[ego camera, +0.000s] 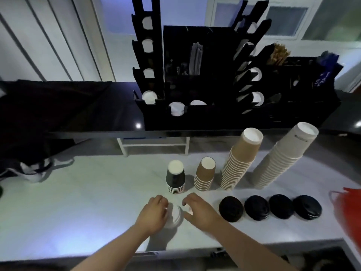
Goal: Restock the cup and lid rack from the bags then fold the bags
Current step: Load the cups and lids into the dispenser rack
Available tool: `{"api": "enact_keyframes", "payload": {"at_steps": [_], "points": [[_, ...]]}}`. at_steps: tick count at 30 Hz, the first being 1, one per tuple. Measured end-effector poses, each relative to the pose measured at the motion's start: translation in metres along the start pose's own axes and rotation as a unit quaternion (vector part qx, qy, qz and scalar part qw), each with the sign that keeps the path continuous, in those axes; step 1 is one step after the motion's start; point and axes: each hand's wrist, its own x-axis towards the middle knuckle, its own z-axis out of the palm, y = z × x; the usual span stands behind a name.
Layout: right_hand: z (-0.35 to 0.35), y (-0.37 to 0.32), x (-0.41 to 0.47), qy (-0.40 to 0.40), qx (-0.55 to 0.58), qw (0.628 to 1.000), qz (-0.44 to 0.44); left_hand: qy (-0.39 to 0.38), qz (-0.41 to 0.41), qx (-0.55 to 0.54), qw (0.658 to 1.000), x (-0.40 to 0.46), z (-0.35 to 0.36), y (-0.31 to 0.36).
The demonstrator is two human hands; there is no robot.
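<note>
A stack of white lids (174, 216) stands on the white counter (88, 202) near its front edge. My left hand (154, 213) wraps its left side. My right hand (197, 209) hovers at its right with fingers curled, touching or nearly touching it. Behind stand upside-down cup stacks: a short black one (175, 177), a short brown one (205, 174), a tall brown one (241, 159) and a tall white one (283, 155). Several piles of black lids (270, 207) lie in a row to the right. The black cup and lid rack (205, 116) sits on the raised dark shelf.
A red bag (349, 212) lies at the counter's right edge. A dark and white bag (31, 169) lies at the far left. The rack holds white lids, straws and wooden stirrers (277, 53). The dark shelf edge (117, 132) overhangs the counter's back.
</note>
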Motion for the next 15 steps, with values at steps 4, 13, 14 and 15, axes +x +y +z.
{"api": "enact_keyframes", "payload": {"at_steps": [4, 13, 14, 15], "points": [[0.03, -0.02, 0.013, -0.05, -0.02, 0.999, -0.007, 0.003, -0.012, -0.063, 0.998, -0.012, 0.014, -0.019], [0.091, -0.032, 0.025, -0.07, -0.062, 0.995, 0.043, 0.009, -0.038, -0.216, 0.976, -0.036, 0.036, -0.04], [0.095, -0.032, 0.025, -0.057, -0.078, 0.994, 0.046, 0.011, -0.039, -0.224, 0.974, -0.038, 0.038, -0.04], [0.098, -0.032, 0.025, -0.043, -0.093, 0.994, 0.045, 0.015, -0.038, -0.233, 0.972, -0.039, 0.039, -0.041]]}}
